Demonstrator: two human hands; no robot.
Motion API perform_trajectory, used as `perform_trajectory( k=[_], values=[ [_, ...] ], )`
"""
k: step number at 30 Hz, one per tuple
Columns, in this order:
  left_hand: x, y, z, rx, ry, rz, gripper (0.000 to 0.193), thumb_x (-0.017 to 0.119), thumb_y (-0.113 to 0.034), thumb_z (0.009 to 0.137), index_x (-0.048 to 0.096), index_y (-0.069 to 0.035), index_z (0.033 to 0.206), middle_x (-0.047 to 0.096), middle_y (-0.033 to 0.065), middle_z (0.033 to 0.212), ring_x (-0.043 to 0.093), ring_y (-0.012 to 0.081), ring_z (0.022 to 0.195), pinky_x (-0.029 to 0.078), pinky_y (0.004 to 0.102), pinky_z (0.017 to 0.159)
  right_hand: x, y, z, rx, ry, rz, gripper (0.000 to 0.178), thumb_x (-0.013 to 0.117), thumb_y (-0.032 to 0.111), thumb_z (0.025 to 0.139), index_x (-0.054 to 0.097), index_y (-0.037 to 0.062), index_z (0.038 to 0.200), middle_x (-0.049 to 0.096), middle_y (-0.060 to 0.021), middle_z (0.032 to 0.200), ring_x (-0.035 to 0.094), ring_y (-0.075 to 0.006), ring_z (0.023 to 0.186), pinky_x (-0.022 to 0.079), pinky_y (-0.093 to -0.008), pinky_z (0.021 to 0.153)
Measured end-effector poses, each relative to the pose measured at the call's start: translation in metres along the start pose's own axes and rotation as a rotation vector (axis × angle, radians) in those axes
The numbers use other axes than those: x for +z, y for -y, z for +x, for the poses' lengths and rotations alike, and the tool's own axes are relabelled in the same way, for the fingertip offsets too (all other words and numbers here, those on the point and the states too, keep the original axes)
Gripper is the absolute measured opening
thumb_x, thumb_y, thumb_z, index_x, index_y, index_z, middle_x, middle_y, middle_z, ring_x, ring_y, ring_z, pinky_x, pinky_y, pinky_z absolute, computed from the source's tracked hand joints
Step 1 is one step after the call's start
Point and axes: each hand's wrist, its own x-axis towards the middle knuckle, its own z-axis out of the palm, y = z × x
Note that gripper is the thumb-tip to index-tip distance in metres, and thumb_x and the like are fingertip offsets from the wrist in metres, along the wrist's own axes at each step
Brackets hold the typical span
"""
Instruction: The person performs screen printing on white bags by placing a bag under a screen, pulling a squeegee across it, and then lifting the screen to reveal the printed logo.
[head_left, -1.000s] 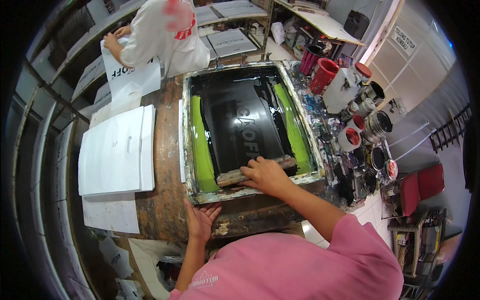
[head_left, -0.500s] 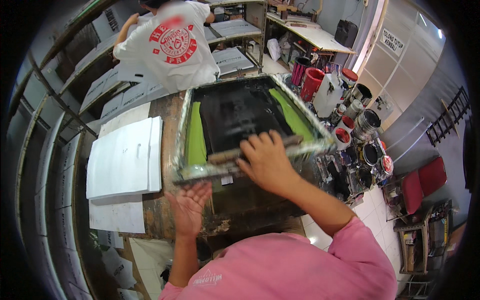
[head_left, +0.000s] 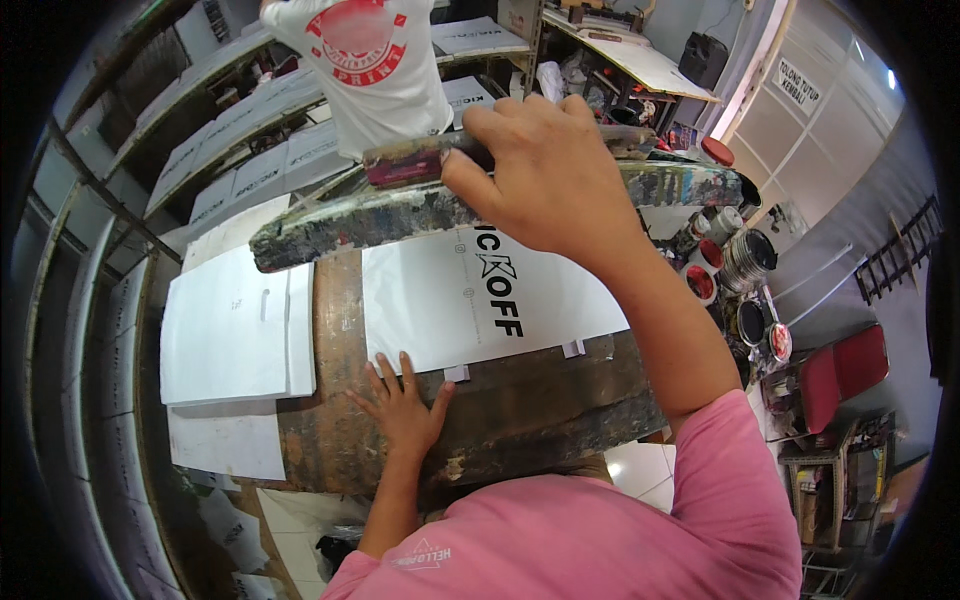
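A screen printing frame point(head_left: 340, 228), its wood crusted with paint, is tilted up with its near bar raised above the table. My right hand point(head_left: 550, 185) curls over the squeegee point(head_left: 405, 160), which lies along that bar; whether the fingers also grip the bar is hidden. Beneath the frame lies a flat white sheet point(head_left: 420, 290) printed with black lettering. My left hand point(head_left: 405, 410) is open, palm down on the worn brown table point(head_left: 530, 410), fingertips at the sheet's near left corner. Small pale tabs point(head_left: 457, 374) sit along the sheet's near edge.
White sheets point(head_left: 225, 330) are stacked at the left of the table. Racks of printed sheets point(head_left: 255, 160) stand at the far left, where a person in a white shirt point(head_left: 385, 70) is standing. Paint cans point(head_left: 745, 255) crowd the right side, near a red chair point(head_left: 845, 375).
The frame's near side has swung upward with my right hand and the squeegee, uncovering the printed sheet. My left hand has turned from palm up to palm down on the table.
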Motion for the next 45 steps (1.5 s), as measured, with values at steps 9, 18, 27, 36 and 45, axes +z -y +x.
perform_trajectory(
  k=[9, 18, 27, 36, 45],
  values=[
    [-0.056, -0.021, 0.041, 0.079, -0.233, -0.354, 0.073, 0.061, -0.052, 0.101, 0.053, 0.003, 0.149, 0.052, 0.0264, 0.152, 0.038, 0.043, 0.15, 0.016, 0.0645, 0.122, -0.005, -0.003, 0.03, 0.017, 0.011, 0.033, 0.048, 0.054, 0.047, 0.094, 0.074, 0.0033, 0.088, 0.073, -0.0163, 0.087, 0.069, -0.0334, 0.089, 0.044, -0.0496, 0.09],
    [-0.084, -0.015, 0.089, -0.175, -0.626, -0.96, 0.029, 0.069, -0.002, 0.097, 0.073, 0.004, 0.126, 0.074, 0.0111, 0.086, 0.066, 0.0129, 0.07, 0.053, 0.0281, 0.064, -0.005, -0.003, 0.031, 0.019, 0.016, 0.067, 0.048, 0.053, 0.046, 0.093, 0.074, 0.0033, 0.089, 0.074, -0.0172, 0.088, 0.069, -0.0339, 0.088, 0.044, -0.0491, 0.09],
    [-0.093, 0.193, 0.086, -0.291, -0.558, -1.014, 0.065, 0.059, 0.008, 0.086, 0.053, 0.002, 0.15, 0.052, -0.0061, 0.07, 0.04, 0.0018, 0.057, 0.033, 0.0208, 0.052, -0.011, -0.003, 0.026, 0.072, 0.075, 0.058, 0.049, 0.053, 0.046, 0.094, 0.075, 0.0023, 0.094, 0.073, -0.0175, 0.09, 0.067, -0.0334, 0.092, 0.043, -0.0483, 0.093],
    [-0.095, 0.422, 0.099, -0.417, -0.608, -0.049, 0.078, 0.069, -0.01, 0.09, 0.038, -0.001, 0.16, 0.05, 0.0373, 0.141, 0.052, 0.0378, 0.134, 0.041, 0.0464, 0.113, -0.017, 0.003, 0.018, 0.087, 0.112, 0.071, 0.051, 0.054, 0.047, 0.095, 0.074, 0.0004, 0.098, 0.072, -0.018, 0.091, 0.067, -0.0336, 0.094, 0.043, -0.0487, 0.094],
    [-0.144, 0.013, 0.021, 0.404, 0.091, -1.948, 0.121, 0.085, -0.053, 0.084, 0.011, -0.008, 0.168, 0.039, 0.0205, 0.164, 0.037, 0.0353, 0.153, 0.023, 0.0531, 0.128, 0.01, 0.03, -0.053, -0.011, 0.14, 0.0, 0.066, 0.068, 0.043, 0.091, 0.058, -0.0026, 0.138, 0.064, -0.0171, 0.094, 0.06, -0.0353, 0.096, 0.042, -0.0465, 0.087]
  ],
)
